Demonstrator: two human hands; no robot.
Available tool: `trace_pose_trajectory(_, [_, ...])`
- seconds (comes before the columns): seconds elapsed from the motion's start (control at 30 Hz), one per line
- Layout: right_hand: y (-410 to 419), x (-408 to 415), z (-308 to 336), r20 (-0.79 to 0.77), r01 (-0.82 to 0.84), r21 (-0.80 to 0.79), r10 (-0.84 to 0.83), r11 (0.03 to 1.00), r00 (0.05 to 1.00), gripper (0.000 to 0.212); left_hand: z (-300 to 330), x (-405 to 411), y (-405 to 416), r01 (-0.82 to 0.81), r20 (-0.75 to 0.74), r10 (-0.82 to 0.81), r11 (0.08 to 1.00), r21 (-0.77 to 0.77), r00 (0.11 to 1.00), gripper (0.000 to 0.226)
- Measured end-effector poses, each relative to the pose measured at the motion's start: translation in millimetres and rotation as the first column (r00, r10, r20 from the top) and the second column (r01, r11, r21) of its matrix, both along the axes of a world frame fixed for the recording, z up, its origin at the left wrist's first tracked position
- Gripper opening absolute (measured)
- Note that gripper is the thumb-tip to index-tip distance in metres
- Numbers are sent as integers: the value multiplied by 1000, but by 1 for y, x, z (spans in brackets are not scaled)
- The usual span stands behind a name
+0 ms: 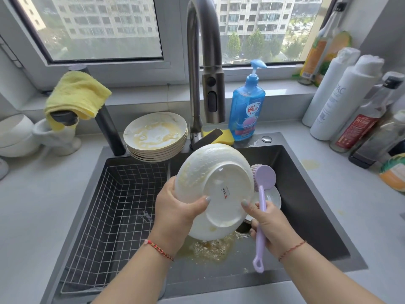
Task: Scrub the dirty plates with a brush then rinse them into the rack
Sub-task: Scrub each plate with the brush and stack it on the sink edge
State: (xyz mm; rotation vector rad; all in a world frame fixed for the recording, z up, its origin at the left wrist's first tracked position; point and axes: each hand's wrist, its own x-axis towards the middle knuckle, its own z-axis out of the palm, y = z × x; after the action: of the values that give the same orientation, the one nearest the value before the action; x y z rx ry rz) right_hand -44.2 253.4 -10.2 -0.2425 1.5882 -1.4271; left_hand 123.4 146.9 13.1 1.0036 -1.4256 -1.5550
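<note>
Your left hand (175, 212) grips one white plate (215, 189), underside facing you, over the sink (306, 205). Your right hand (270, 227) curls around one lilac brush (262, 194) touching its rim. Beyond: one wire rack (114, 207) at left, a stack of about six dirty plates (156, 137), one faucet (205, 62).

The sink (306, 194) is set into the counter (361, 216). The wire rack (114, 216) occupies its left compartment. A stack of plates (155, 137) sits on the sink's rear edge, left of the faucet (197, 84). The soap bottle (246, 110) stands right of the faucet, behind a sponge (228, 137). Bottles (341, 99) line the counter's right rear corner. A held plate (214, 191) is above the right basin, with the brush (262, 194) against its right edge.
</note>
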Motion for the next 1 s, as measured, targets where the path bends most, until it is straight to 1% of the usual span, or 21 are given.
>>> trace_pose_trajectory(0.07, [0,-1,1,7,-8,-21,8,1000,1000,48,0,0,0,21,-57,-19,999,25,998,68])
trace_pose_trajectory(0.1, [0,-2,2,3,-19,-29,19,999,1000,50,0,0,0,32,-72,-30,999,31,997,69])
trace_pose_trajectory(0.13, [1,-4,2,-9,-36,-31,36,999,999,56,0,1,-1,48,-81,-44,998,39,996,70])
trace_pose_trajectory(0.2, [2,-10,6,-80,-88,-3,88,996,993,66,1,5,-4,91,-77,-87,995,50,993,71])
trace_pose_trajectory(0.27, [4,-18,11,-164,-145,18,146,989,976,71,3,8,-8,143,-6,-143,989,45,990,73])
trace_pose_trajectory(0.33, [5,-30,18,-272,-237,27,235,971,933,68,6,10,-12,190,110,-192,981,27,975,71])
trace_pose_trajectory(0.37, [4,-35,23,-354,-286,60,288,956,890,62,10,10,-14,217,189,-213,976,1,959,67])
trace_pose_trajectory(0.4, [3,-38,28,-458,-328,120,346,937,819,56,12,9,-16,253,282,-231,967,-45,931,62])
trace_pose_trajectory(0.47, [-2,-42,35,-640,-393,251,456,885,618,54,17,6,-17,364,486,-254,920,-146,836,48])
trace_pose_trajectory(0.53, [-6,-41,40,-717,-414,369,539,832,443,57,20,1,-11,486,638,-265,851,-197,723,42])
trace_pose_trajectory(0.57, [-8,-40,41,-733,-411,418,568,810,375,58,20,-1,-8,528,678,-270,824,-205,683,41])
trace_pose_trajectory(0.63, [-10,-37,43,-753,-393,470,591,791,289,60,19,-4,-4,563,715,-260,796,-222,649,39])
trace_pose_trajectory(0.67, [-10,-36,42,-763,-381,473,585,795,273,61,18,-5,-4,562,720,-247,794,-233,648,38])
trace_pose_trajectory(0.73, [-10,-35,43,-791,-360,425,534,830,298,63,18,-5,-5,532,704,-228,810,-246,673,37])
trace_pose_trajectory(0.77, [-10,-35,43,-804,-351,372,487,859,340,63,19,-4,-6,509,687,-218,823,-252,693,38])
trace_pose_trajectory(0.8, [-9,-35,44,-807,-341,307,433,889,401,62,18,-2,-8,480,667,-208,840,-254,715,38])
trace_pose_trajectory(0.87, [-4,-34,45,-766,-299,178,323,937,555,56,18,3,-11,400,625,-164,879,-258,763,40])
trace_pose_trajectory(0.93, [4,-32,42,-657,-246,84,239,966,714,49,17,8,-15,312,592,-104,913,-262,799,42])
trace_pose_trajectory(1.0, [10,-27,37,-489,-191,21,177,981,854,44,16,10,-18,255,567,-68,932,-257,821,42])
